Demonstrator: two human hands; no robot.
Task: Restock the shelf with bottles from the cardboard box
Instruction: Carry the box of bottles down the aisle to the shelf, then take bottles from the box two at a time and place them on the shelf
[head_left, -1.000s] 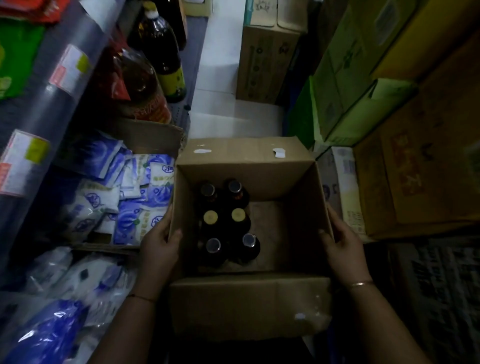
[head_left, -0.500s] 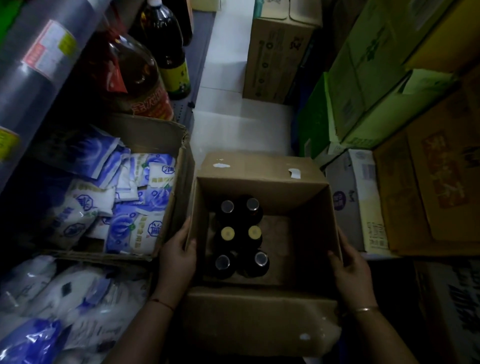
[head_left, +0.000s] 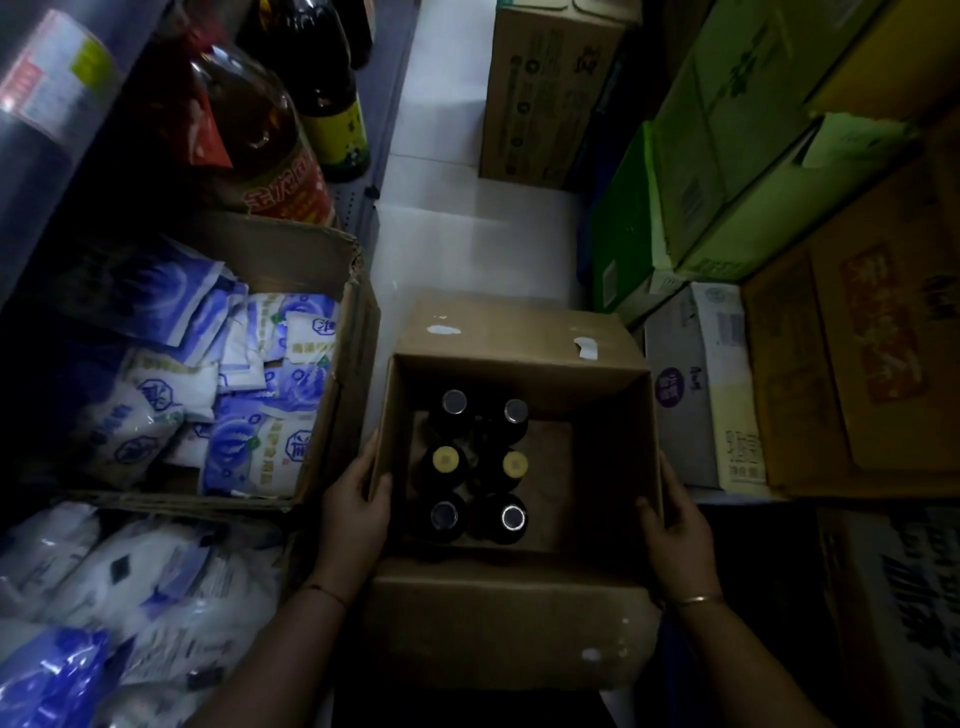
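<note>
Left hand (head_left: 356, 512) and right hand (head_left: 675, 535) grasp cardboard box (head_left: 498, 618) walls; six upright bottles (head_left: 478, 467) stand at 2 o'clock from left hand, nearer it.

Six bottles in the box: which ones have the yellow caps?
The middle pair: the yellow-capped bottle on the left and its neighbour on the right. The far pair and the near pair in the cardboard box have dark or silvery caps.

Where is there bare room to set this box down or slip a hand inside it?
Bare floor lies ahead, between the bag carton and green cartons. Inside the box, the right half is bare; six bottles crowd the left. Both hands, left and right, grip its walls.
</note>
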